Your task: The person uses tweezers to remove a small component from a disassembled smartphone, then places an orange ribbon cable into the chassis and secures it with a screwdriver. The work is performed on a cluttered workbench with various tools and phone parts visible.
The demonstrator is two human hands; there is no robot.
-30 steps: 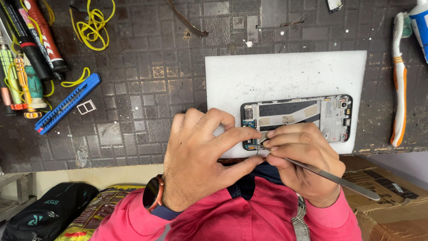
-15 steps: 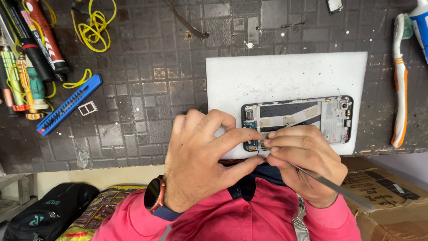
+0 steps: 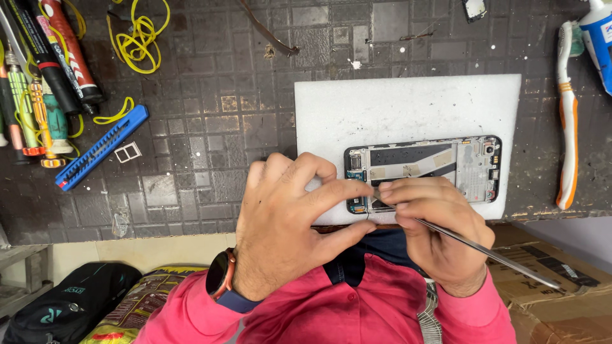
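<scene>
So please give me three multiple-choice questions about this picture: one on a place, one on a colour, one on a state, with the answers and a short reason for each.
1. Where does the opened phone lie?
A. on the white pad
B. on the cardboard box
C. in the black bag

2. What colour is the utility knife on the left of the dark mat?
A. green
B. blue
C. white

3. What does the right hand hold?
A. nothing
B. a toothbrush
C. thin metal tweezers

Answers:
1 A: the phone rests on the pad's lower edge.
2 B: its body is blue with a red tip.
3 C: its fingers pinch the tool, point at the phone, beside the left hand.
</scene>
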